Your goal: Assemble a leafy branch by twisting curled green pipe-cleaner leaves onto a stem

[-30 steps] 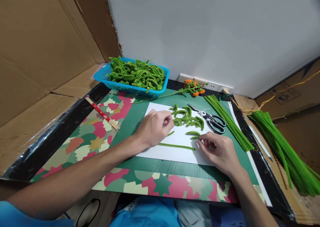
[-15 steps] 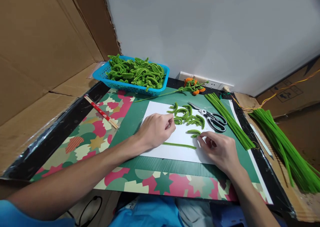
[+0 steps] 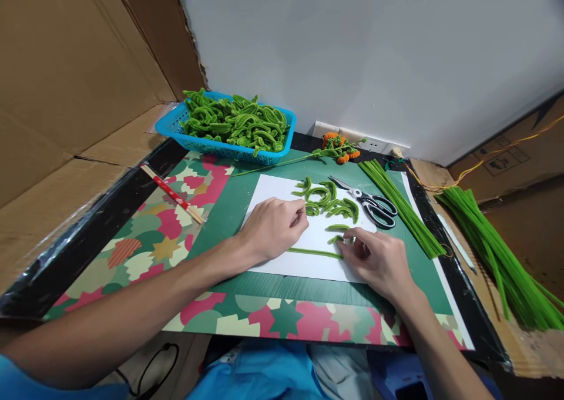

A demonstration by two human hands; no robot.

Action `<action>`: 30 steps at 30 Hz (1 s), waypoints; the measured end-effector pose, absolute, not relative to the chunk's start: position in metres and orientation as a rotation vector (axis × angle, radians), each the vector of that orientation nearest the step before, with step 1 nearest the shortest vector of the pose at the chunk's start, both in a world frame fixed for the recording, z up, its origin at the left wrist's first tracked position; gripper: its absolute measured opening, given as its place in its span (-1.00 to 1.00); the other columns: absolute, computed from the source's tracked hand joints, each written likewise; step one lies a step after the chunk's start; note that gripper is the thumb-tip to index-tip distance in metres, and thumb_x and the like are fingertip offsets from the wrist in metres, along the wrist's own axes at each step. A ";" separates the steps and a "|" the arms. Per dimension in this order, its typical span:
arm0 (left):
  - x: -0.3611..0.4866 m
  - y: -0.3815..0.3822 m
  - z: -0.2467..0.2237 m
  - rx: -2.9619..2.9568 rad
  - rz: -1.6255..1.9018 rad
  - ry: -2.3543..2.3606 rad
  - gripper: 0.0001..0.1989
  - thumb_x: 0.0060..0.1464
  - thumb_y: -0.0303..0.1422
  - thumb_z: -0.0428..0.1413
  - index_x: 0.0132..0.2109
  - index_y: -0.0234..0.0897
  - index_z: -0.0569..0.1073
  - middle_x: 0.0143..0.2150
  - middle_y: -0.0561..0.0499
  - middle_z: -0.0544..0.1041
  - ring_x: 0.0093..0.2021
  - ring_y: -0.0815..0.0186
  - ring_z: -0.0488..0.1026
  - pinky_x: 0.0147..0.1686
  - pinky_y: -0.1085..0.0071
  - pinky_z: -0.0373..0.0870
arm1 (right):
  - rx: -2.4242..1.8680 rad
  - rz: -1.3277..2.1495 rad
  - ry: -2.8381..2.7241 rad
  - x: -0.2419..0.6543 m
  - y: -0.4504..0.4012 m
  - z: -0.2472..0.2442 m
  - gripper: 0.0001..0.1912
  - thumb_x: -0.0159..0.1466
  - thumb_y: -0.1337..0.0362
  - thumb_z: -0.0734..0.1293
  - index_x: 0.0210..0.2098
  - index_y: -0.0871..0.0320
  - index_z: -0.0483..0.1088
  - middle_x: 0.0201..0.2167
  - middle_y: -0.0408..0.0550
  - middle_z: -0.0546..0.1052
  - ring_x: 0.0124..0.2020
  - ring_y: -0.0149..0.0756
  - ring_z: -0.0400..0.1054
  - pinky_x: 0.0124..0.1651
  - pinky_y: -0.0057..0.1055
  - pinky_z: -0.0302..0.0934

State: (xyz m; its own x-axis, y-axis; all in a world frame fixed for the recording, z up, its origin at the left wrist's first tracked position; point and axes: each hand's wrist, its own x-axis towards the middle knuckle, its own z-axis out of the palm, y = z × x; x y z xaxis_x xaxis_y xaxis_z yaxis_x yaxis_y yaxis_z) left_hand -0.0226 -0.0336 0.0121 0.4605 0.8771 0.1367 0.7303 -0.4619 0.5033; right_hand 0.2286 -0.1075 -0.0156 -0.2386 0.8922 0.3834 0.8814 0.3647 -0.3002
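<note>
My left hand [image 3: 275,227] rests on the white paper [image 3: 304,269], its fingers curled closed; whatever they may hold is hidden. My right hand [image 3: 374,256] is at the paper's right part, thumb and fingertips close together beside a short bent green piece [image 3: 335,239]; whether they grip it is unclear. Just above lies another short green piece [image 3: 338,228]. One straight green stem [image 3: 315,252] runs across the paper between my hands. Several curled green pieces [image 3: 321,197] lie beyond my fingers, with open black-handled scissors [image 3: 363,198] to their right.
A blue basket [image 3: 220,148] heaped with green pieces stands at the back left. Chopsticks [image 3: 171,194] in a red wrapper lie left. Orange flowers [image 3: 335,141] lie at the back; green stem bundles [image 3: 400,209] are on the right, near a power strip [image 3: 374,145].
My right hand has shifted slightly left and down, its fingertips now lower beside the short bent piece. The whole view has moved a little. My left hand keeps its pose.
</note>
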 end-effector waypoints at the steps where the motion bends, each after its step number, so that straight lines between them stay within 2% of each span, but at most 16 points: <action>1: -0.022 -0.034 0.012 2.348 0.538 1.359 -0.77 0.31 -0.37 0.06 -0.37 -0.21 0.41 -0.53 0.10 0.40 -0.50 0.29 0.25 -0.38 0.33 0.04 | -1.548 0.033 -2.143 0.228 -0.108 -0.016 -0.82 0.41 0.12 0.42 -0.23 0.07 0.60 -0.61 -0.28 0.50 -0.62 -0.40 0.33 -0.40 -0.43 0.03; 11: -0.022 -0.032 0.011 2.373 0.505 1.326 -0.77 0.32 -0.35 0.05 -0.36 -0.21 0.41 -0.50 0.07 0.46 -0.46 0.26 0.29 -0.36 0.33 0.04 | -1.658 0.019 -2.139 0.224 -0.107 -0.019 -0.82 0.40 0.22 0.35 -0.30 0.07 0.57 -0.62 -0.25 0.50 -0.61 -0.39 0.34 -0.42 -0.41 -0.09; 20: -0.021 -0.033 0.007 2.425 0.503 1.276 -0.76 0.34 -0.36 0.04 -0.35 -0.21 0.43 -0.51 0.08 0.44 -0.48 0.28 0.25 -0.34 0.33 0.08 | -1.732 -0.037 -1.974 0.227 -0.104 -0.021 -0.85 0.34 0.19 0.40 -0.35 0.07 0.52 -0.60 -0.28 0.49 -0.61 -0.42 0.29 -0.41 -0.42 -0.06; 24: -0.020 -0.034 0.007 2.456 0.492 1.260 -0.76 0.35 -0.36 0.04 -0.34 -0.22 0.45 -0.51 0.07 0.46 -0.48 0.27 0.26 -0.34 0.33 0.11 | -1.731 0.018 -1.953 0.227 -0.103 -0.019 -0.89 0.34 0.17 0.41 -0.18 0.04 0.54 -0.50 -0.28 0.53 -0.55 -0.41 0.34 -0.40 -0.42 -0.01; 27: -0.020 -0.035 0.007 2.468 0.488 1.236 -0.76 0.35 -0.36 0.05 -0.33 -0.23 0.46 -0.49 0.07 0.48 -0.47 0.27 0.28 -0.32 0.32 0.16 | -1.742 0.064 -1.941 0.227 -0.102 -0.018 -0.75 0.36 0.14 0.42 0.02 0.00 0.54 -0.39 -0.27 0.58 -0.53 -0.41 0.35 -0.39 -0.43 0.03; 30: -0.020 -0.036 0.007 2.472 0.482 1.215 -0.76 0.35 -0.35 0.05 -0.33 -0.23 0.44 -0.50 0.09 0.47 -0.49 0.29 0.27 -0.29 0.31 0.20 | -1.764 0.095 -1.927 0.228 -0.100 -0.018 -0.69 0.37 0.13 0.41 0.09 -0.01 0.53 -0.37 -0.25 0.59 -0.52 -0.39 0.36 -0.39 -0.42 0.04</action>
